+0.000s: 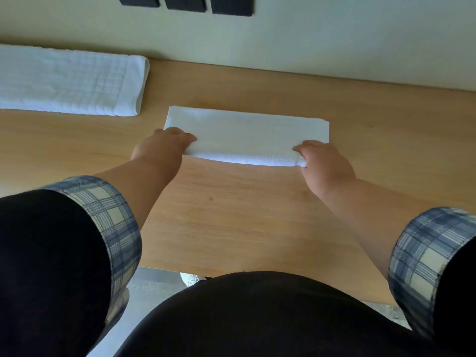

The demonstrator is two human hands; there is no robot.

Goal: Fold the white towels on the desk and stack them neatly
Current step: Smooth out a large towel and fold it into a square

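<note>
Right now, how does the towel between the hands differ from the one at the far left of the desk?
1. The centre towel is gripped at its near corners by the left hand and right hand. The left towel lies untouched.
2. The centre towel is wholly in view. The left towel runs off the frame and looks bulkier.
3. The left towel shows a grid weave. The centre towel looks smooth.
Both are white, folded and lie on the desk.

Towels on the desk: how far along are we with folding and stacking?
Done: one folded towel lies at the back left of the desk. In hand: the left hand and right hand grip the near corners of the second towel, already a narrow strip. Left: finish its folds and stack it; the two towels lie apart, unstacked.
</note>
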